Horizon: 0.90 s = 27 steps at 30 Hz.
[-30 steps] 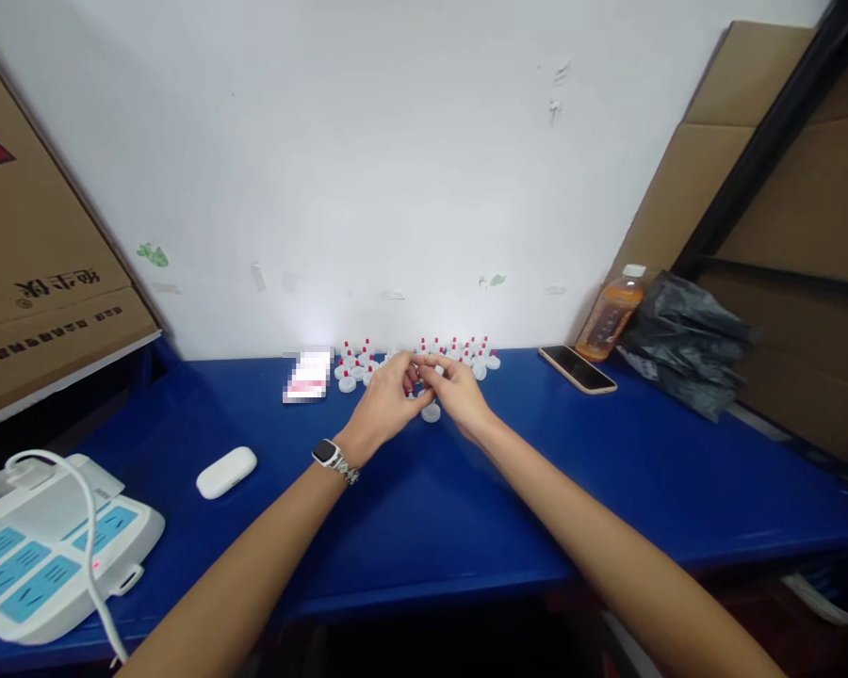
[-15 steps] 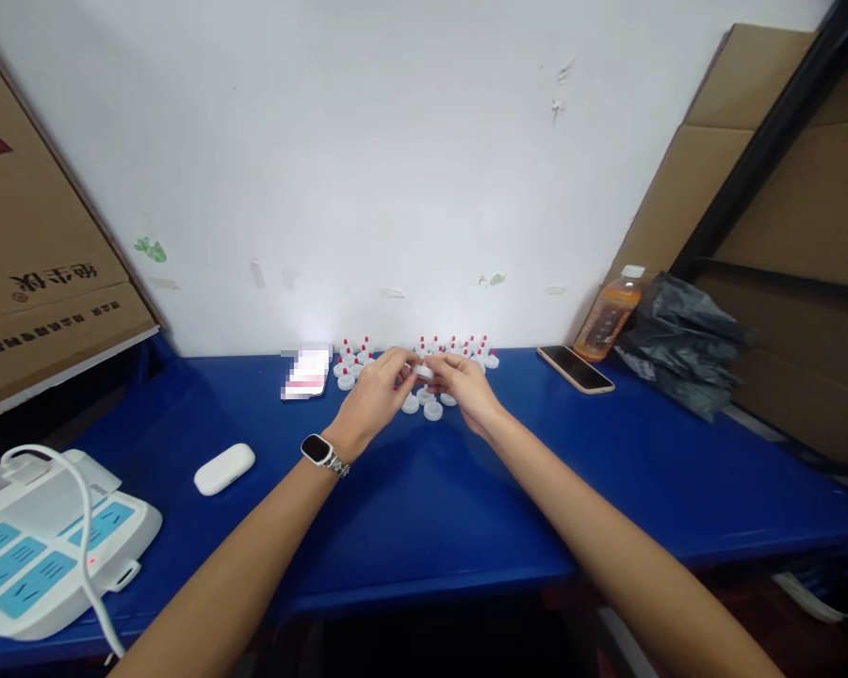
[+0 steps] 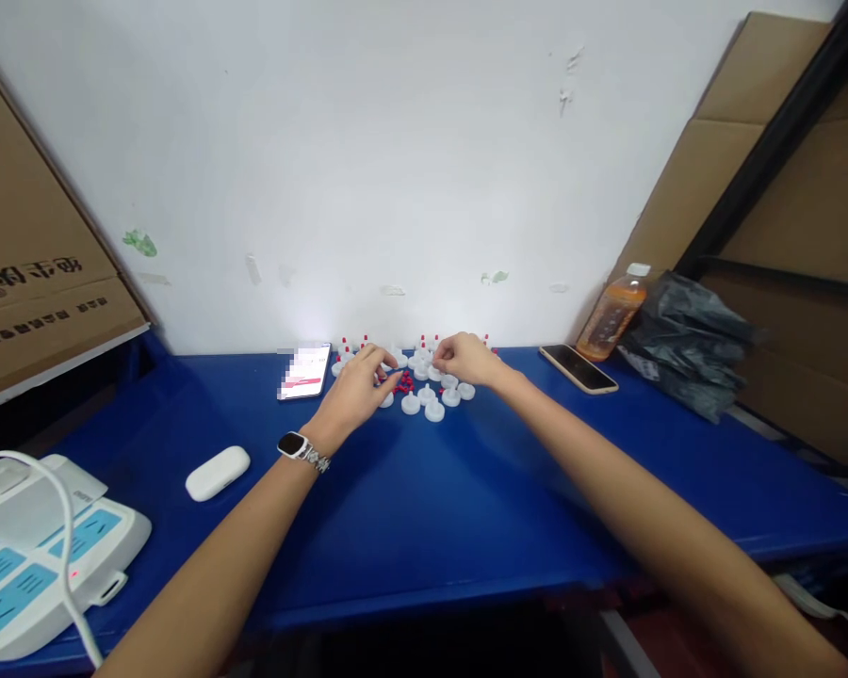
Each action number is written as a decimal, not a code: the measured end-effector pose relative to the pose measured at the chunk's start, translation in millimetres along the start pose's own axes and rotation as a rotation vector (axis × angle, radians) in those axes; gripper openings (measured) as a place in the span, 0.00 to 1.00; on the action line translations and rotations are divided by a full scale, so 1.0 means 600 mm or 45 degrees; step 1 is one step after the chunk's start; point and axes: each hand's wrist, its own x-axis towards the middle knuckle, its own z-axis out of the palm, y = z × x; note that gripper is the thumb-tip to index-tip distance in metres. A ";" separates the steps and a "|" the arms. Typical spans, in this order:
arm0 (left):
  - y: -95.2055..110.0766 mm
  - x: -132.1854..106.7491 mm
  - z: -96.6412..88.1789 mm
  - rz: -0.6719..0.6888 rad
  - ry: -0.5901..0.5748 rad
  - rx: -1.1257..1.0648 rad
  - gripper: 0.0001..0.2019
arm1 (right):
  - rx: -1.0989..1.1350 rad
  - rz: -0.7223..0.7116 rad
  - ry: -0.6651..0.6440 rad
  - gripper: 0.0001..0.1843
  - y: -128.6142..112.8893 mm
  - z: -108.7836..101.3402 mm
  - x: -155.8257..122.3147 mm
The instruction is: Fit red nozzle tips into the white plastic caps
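My left hand (image 3: 359, 384) hovers over the left of a cluster of white nozzle caps, its thumb and fingers apart around nothing. Small red tips (image 3: 404, 382) lie in a loose pile by its fingertips. My right hand (image 3: 466, 358) is closed in a pinch at a white nozzle cap (image 3: 434, 372), on the cluster's right side; its fingers partly cover what they grip. In front sit several bare caps, such as this white cap (image 3: 434, 411). Behind both hands stand capped pieces with red tips upright, partly hidden.
A lit phone (image 3: 305, 372) lies left of the caps, with a white earbud case (image 3: 218, 473) nearer. A power strip (image 3: 63, 556) occupies the left front. To the right are a dark phone (image 3: 578, 368), an orange drink bottle (image 3: 611, 315) and a black plastic bag (image 3: 693, 344).
Earlier both hands met at one white cap in the middle. They have parted, the left hand opening towards the red tips and the right moving rightward to the white caps. The view shifted slightly.
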 end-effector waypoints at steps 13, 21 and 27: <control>-0.022 -0.013 -0.027 -0.095 0.018 0.027 0.05 | -0.353 -0.023 -0.065 0.07 0.009 0.033 0.038; -0.045 -0.056 -0.052 -0.213 -0.084 0.045 0.04 | -0.443 -0.126 -0.034 0.11 -0.051 0.054 0.084; -0.065 -0.056 -0.042 -0.261 -0.076 0.004 0.03 | -0.495 -0.144 -0.142 0.13 -0.099 0.111 0.148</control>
